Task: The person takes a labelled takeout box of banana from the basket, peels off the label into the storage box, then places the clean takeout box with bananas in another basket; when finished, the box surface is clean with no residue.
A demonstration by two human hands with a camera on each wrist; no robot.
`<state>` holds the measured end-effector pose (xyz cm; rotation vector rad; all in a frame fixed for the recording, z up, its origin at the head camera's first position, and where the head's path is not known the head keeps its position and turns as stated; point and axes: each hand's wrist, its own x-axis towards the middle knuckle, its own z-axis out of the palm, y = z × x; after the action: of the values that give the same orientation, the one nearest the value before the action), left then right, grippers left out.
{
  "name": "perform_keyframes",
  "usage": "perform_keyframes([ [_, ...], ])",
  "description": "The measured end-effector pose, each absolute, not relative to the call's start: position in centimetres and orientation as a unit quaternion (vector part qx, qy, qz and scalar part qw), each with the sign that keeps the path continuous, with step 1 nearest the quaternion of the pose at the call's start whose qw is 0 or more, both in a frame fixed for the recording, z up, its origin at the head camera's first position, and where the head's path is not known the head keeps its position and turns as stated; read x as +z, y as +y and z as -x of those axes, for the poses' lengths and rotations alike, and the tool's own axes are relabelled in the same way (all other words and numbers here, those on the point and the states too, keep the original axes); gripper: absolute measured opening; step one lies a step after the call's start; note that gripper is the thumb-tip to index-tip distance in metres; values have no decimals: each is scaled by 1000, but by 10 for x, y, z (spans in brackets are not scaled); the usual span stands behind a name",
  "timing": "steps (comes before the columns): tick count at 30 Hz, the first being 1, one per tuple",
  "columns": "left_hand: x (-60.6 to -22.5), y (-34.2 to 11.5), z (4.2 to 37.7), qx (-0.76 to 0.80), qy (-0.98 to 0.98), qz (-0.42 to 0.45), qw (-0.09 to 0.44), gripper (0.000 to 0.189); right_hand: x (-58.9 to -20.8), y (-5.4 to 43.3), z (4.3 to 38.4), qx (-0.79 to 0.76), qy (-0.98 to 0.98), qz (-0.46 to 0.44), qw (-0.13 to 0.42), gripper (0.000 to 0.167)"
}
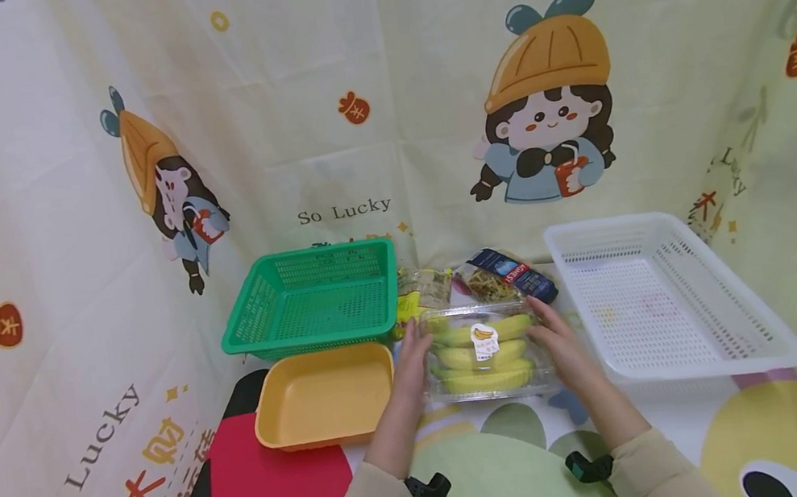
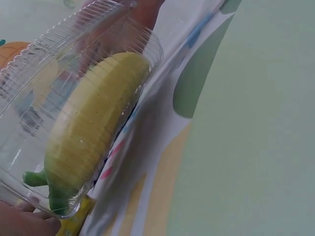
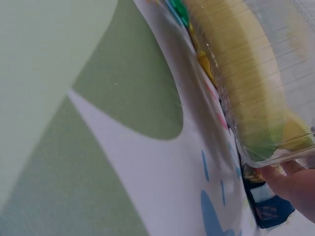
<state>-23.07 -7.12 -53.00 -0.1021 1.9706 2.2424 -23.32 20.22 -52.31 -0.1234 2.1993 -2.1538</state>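
My left hand point(image 1: 410, 363) and right hand point(image 1: 560, 341) hold a clear plastic clamshell box point(image 1: 545, 375) by its two ends. Inside it lie several yellow bananas point(image 1: 488, 379) with greenish ends, and a white label point(image 1: 484, 341) is stuck on the lid. In the left wrist view, the left fingers point(image 2: 37, 221) grip the lower corner of the box. The right wrist view has the right thumb and fingers point(image 3: 290, 182) at the box's edge, close over the cloth. Behind the box lie a blue AGNESI pasta bag point(image 1: 506, 273) and a yellow-and-clear packet point(image 1: 423, 290), partly hidden.
At the back left stands a green basket point(image 1: 314, 345), with an orange-yellow basin point(image 1: 323, 434) in front of it. A white basket point(image 1: 703, 366) is on the right. A patterned cloth point(image 1: 480, 467) covers the table, and printed curtains point(image 1: 421, 116) close off the back and sides.
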Motion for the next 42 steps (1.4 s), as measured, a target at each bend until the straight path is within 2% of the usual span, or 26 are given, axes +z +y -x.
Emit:
perform_keyframes([
  [5,-530,-76,230,749,657,33,81,72,-523,198,233,-706,706,39,31,62],
  [19,-532,-74,231,751,656,3,80,80,-525,198,232,-712,701,38,22,64],
  [28,-536,-81,232,751,651,-16,108,76,-531,198,231,-710,703,36,17,62],
  [42,-548,-74,224,758,650,-7,62,73,-533,200,230,-704,709,39,24,62],
])
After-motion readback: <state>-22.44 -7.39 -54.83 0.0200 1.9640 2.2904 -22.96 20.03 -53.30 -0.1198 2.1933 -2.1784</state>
